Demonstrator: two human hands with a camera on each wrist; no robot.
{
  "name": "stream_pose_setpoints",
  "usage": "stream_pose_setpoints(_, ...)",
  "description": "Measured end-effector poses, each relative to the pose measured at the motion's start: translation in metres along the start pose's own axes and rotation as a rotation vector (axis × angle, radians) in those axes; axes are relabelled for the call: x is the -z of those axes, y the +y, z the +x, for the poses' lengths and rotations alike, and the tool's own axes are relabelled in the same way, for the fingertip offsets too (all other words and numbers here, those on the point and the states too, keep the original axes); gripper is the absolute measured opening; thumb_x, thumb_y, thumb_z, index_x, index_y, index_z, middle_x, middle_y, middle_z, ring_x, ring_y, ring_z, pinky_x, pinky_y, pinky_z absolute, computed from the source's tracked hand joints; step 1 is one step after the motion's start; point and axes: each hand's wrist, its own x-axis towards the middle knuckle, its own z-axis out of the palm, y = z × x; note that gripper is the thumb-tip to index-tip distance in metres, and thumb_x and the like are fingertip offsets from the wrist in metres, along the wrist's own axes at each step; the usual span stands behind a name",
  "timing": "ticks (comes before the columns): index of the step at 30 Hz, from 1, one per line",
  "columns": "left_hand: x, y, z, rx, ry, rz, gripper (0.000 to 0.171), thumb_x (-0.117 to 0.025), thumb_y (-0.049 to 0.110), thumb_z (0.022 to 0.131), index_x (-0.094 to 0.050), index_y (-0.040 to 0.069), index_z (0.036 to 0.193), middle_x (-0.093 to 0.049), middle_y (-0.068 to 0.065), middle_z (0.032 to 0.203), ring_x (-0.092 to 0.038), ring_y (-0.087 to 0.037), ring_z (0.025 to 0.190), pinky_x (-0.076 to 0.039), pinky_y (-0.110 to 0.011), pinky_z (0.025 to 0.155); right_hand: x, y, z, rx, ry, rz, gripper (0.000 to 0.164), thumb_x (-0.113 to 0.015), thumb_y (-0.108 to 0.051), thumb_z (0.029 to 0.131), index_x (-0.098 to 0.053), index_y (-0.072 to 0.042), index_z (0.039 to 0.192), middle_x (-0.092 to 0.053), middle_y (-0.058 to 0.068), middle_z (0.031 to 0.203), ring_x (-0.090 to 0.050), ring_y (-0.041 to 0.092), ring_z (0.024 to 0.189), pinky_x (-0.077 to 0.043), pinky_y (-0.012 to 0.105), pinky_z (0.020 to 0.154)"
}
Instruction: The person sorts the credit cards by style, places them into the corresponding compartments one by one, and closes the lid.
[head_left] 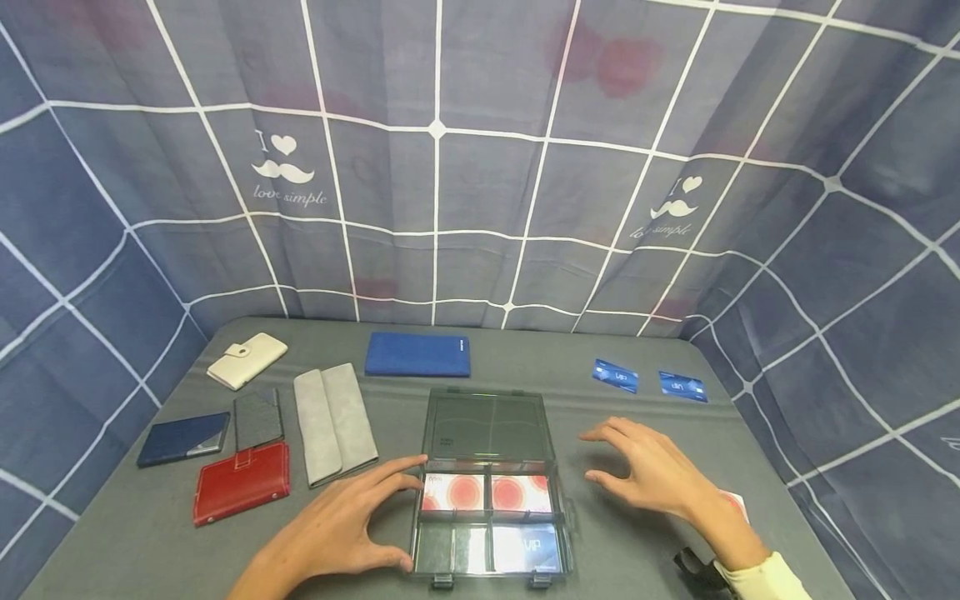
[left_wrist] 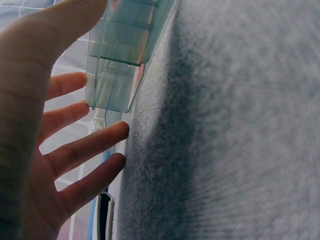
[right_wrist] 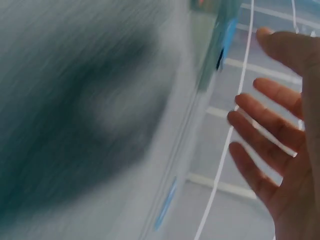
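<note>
A see-through grey-green plastic divided box [head_left: 491, 518] lies with its lid [head_left: 487, 425] folded back. Its upper compartments hold two white cards with red circles, the left card [head_left: 453, 492] and the right card [head_left: 520, 493]. A blue-and-white card [head_left: 527, 548] lies in the lower right compartment. My left hand [head_left: 348, 521] touches the box's left side with fingertips and thumb, fingers spread; the left wrist view shows the box wall [left_wrist: 117, 82] near them. My right hand [head_left: 652, 468] hovers right of the box, fingers loosely extended, holding nothing.
Two blue cards [head_left: 615, 376] [head_left: 683, 386] lie at the back right. On the left are a red wallet [head_left: 242, 483], navy wallet [head_left: 180, 439], dark grey card holder [head_left: 257, 418], cream wallet [head_left: 247, 361] and light grey wallet [head_left: 335, 423]. A blue wallet [head_left: 417, 355] lies behind the box.
</note>
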Motion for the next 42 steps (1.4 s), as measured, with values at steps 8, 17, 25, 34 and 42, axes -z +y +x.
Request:
stream_pose_setpoints(8, 0.0, 0.0, 0.0, -0.001, -0.001, -0.001, 0.076, -0.087, 0.074, 0.074, -0.069, 0.028, 0.132, -0.053, 0.008, 0.161, -0.067, -0.015, 0.128, -0.06, -0.042, 0.096, 0.004, 0.035, -0.045, -0.07, -0.009, 0.015, 0.047, -0.095, -0.033, 0.081, -0.076, -0.021, 0.122, -0.071, -0.015, 0.116, -0.072, 0.011, 0.105, -0.061, 0.042, 0.083)
stream_pose_setpoints(17, 0.0, 0.0, 0.0, -0.005, 0.003, 0.006, 0.076, -0.086, 0.074, 0.074, -0.068, 0.028, 0.133, -0.053, 0.008, 0.161, -0.067, -0.014, 0.129, -0.06, -0.043, 0.096, 0.008, 0.063, -0.09, -0.124, -0.011, -0.021, 0.049, -0.098, -0.041, 0.077, -0.076, -0.027, 0.12, -0.067, -0.021, 0.116, -0.069, 0.008, 0.104, -0.055, 0.028, 0.087)
stream_pose_setpoints(25, 0.001, -0.001, 0.0, -0.006, 0.009, 0.013, 0.076, -0.085, 0.075, 0.075, -0.068, 0.029, 0.133, -0.053, 0.008, 0.161, -0.067, -0.014, 0.129, -0.06, -0.042, 0.095, 0.017, 0.083, -0.119, -0.125, 0.006, -0.041, 0.057, -0.102, -0.045, 0.069, -0.077, -0.029, 0.117, -0.067, -0.02, 0.112, -0.066, 0.003, 0.097, -0.044, 0.014, 0.083)
stream_pose_setpoints(34, -0.001, -0.001, -0.002, -0.009, 0.012, 0.005, 0.076, -0.086, 0.074, 0.075, -0.068, 0.029, 0.133, -0.053, 0.008, 0.161, -0.067, -0.012, 0.126, -0.06, -0.04, 0.093, 0.016, 0.095, -0.141, -0.151, 0.038, 0.026, 0.062, -0.105, -0.042, 0.061, -0.077, -0.027, 0.114, -0.067, -0.018, 0.114, -0.065, 0.003, 0.098, -0.038, 0.007, 0.091)
stream_pose_setpoints(42, -0.001, 0.0, -0.001, 0.002, 0.0, 0.008, 0.077, -0.086, 0.075, 0.074, -0.068, 0.028, 0.134, -0.053, 0.007, 0.162, -0.067, -0.014, 0.127, -0.06, -0.041, 0.094, 0.014, 0.108, -0.157, -0.144, 0.102, 0.134, 0.066, -0.108, -0.026, 0.054, -0.079, -0.022, 0.113, -0.067, -0.01, 0.112, -0.058, -0.004, 0.105, -0.029, 0.003, 0.099)
